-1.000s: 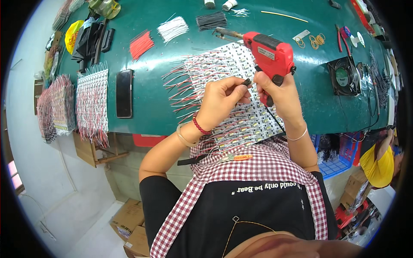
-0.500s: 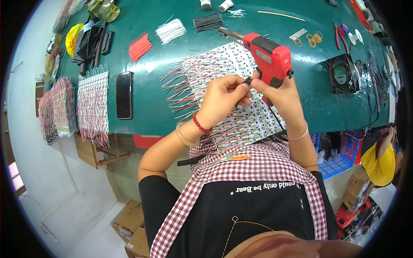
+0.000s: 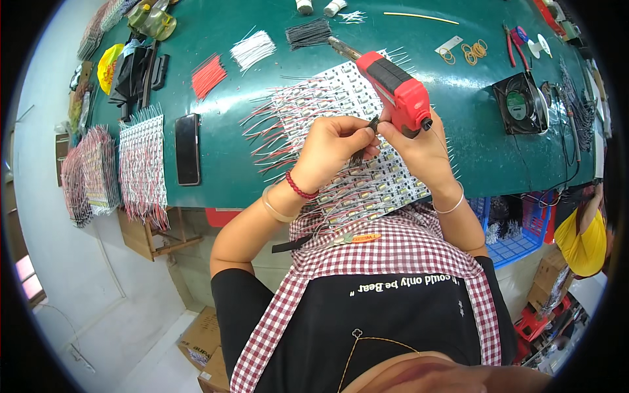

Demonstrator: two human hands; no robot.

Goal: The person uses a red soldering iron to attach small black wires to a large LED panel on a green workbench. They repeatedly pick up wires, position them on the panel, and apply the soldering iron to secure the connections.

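My left hand (image 3: 333, 145) is closed in a pinch on a small bunch of short black wires (image 3: 357, 157), whose ends show above and below the fingers. Wrapped round a red and black soldering gun (image 3: 395, 90), my right hand (image 3: 419, 149) has its thumb side close against the left fingertips. The gun's metal tip points away to the far left, and its grip is mostly hidden by the hand. Beneath both hands lies a sheet of small white circuit boards (image 3: 344, 85), with red and white wires sticking out along its left side.
Piles of red wires (image 3: 208, 76), white wires (image 3: 253, 50) and black wires (image 3: 308, 33) lie farther off. A phone (image 3: 187, 149) and stacked wired boards (image 3: 142, 160) are at left. Rubber bands (image 3: 474, 52), pliers (image 3: 512, 47) and a fan (image 3: 519, 105) sit at right.
The soldering gun has tilted and come slightly nearer and left in my right hand. More of the black wires shows at my left fingers. The whole view has shifted a little.
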